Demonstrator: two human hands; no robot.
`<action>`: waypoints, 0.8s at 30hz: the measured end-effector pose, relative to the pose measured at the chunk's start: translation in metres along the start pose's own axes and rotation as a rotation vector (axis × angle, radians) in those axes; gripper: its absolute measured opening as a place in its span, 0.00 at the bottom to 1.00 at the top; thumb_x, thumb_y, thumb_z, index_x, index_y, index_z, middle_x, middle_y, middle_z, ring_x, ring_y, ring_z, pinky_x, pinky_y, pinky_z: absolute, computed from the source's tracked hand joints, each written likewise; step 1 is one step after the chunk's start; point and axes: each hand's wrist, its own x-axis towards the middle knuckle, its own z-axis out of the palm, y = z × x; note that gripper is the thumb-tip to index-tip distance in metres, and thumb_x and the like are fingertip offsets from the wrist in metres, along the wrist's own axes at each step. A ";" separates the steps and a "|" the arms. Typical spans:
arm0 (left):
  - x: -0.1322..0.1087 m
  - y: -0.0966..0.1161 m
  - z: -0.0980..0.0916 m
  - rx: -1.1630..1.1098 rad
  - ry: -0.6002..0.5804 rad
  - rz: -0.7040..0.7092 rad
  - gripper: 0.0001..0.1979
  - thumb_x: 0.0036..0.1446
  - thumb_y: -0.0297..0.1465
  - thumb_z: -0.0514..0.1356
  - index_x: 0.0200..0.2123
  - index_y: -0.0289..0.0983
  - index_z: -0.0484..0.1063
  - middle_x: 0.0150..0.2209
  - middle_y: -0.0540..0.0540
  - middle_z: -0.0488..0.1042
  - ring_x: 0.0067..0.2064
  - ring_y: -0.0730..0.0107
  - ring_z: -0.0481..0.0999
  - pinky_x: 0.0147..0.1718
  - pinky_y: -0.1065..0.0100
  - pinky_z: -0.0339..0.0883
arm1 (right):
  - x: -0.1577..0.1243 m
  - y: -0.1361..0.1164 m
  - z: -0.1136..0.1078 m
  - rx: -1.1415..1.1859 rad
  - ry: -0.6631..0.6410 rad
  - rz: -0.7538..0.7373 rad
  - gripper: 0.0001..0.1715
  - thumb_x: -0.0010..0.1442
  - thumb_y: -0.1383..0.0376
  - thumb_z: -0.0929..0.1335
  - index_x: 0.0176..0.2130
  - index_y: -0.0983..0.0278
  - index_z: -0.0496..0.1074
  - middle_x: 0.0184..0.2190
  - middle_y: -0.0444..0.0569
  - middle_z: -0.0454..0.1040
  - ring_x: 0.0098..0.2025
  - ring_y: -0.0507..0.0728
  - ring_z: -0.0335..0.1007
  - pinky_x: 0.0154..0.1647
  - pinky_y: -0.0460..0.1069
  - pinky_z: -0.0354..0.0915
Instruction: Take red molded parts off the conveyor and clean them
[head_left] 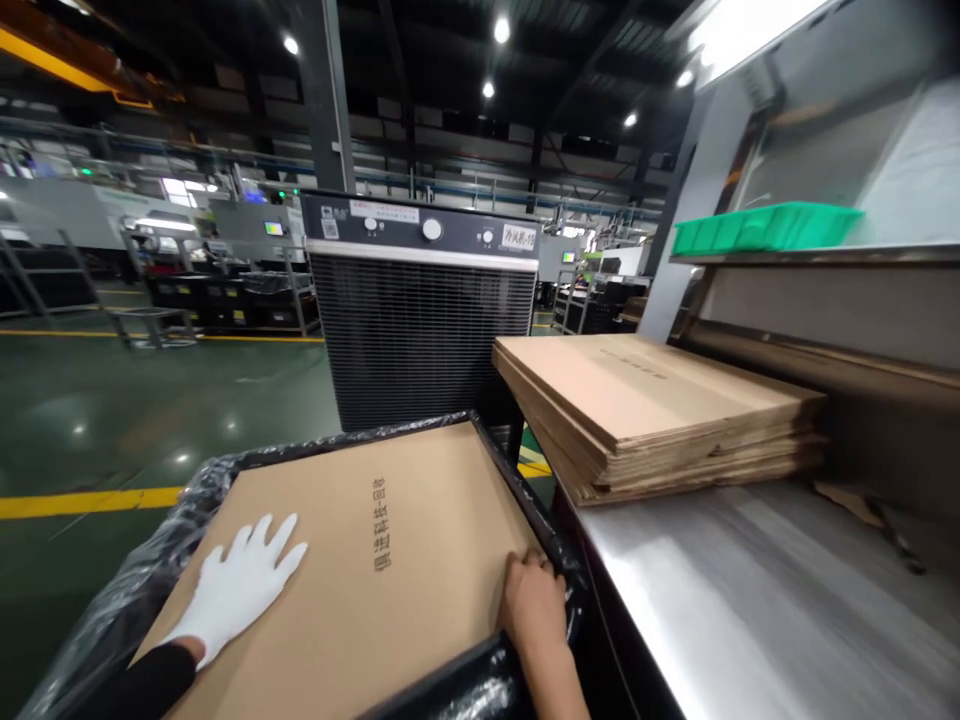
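A flat brown cardboard sheet (390, 540) with printed characters lies on top of a bin lined with black plastic film (161, 530). My left hand (240, 585), in a white glove, rests flat on the sheet's left part with fingers spread. My bare right hand (534, 605) curls its fingers over the sheet's right edge, near the bin's rim. To the right, a stack of flattened cardboard boxes (652, 410) sits on a steel table (750, 610).
A large dark cooling unit (424, 310) with a grille stands right behind the bin. A green tray (765, 228) sits on a shelf above the table. To the left stretches green floor with yellow lines (90, 500), with racks and machines far behind.
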 end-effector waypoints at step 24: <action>0.087 0.157 -0.042 -0.084 0.028 0.181 0.33 0.67 0.48 0.54 0.70 0.42 0.56 0.71 0.37 0.58 0.70 0.44 0.55 0.65 0.38 0.47 | -0.053 0.034 0.035 0.359 0.304 -0.041 0.33 0.62 0.76 0.64 0.62 0.52 0.72 0.65 0.42 0.68 0.66 0.58 0.64 0.67 0.51 0.60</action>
